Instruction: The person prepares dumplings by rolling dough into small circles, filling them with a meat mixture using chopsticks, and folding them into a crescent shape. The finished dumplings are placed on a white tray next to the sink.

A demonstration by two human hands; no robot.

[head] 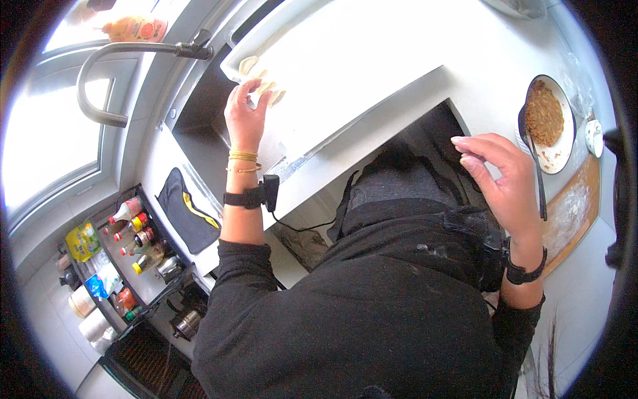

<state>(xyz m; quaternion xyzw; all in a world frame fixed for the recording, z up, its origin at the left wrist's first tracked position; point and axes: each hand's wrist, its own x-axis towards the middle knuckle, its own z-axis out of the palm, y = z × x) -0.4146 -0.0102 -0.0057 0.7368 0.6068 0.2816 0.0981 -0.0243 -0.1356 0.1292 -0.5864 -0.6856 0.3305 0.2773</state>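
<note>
My left hand (245, 114) reaches over the near-left end of a white, overexposed surface, possibly a tray (349, 60). Several pale folded dumplings (248, 65) lie there in a row. Thumb and forefinger are spread around one dumpling (266, 87); whether they grip it is unclear. My right hand (503, 179) hovers at the right with nothing in it, its thumb and fingers a little apart and whitish at the tips. Beyond it stands a dark-rimmed white bowl (562, 157) of brown minced filling (544, 114). A pair of dark chopsticks (538, 184) rests across the bowl's near side.
A flour-dusted wooden board (573, 219) and a small white patterned bowl (594, 138) sit at the right. At the left are a sink (199, 142), its curved faucet (89, 90), a dark cloth (187, 212) and a rack (119, 244) of bottles.
</note>
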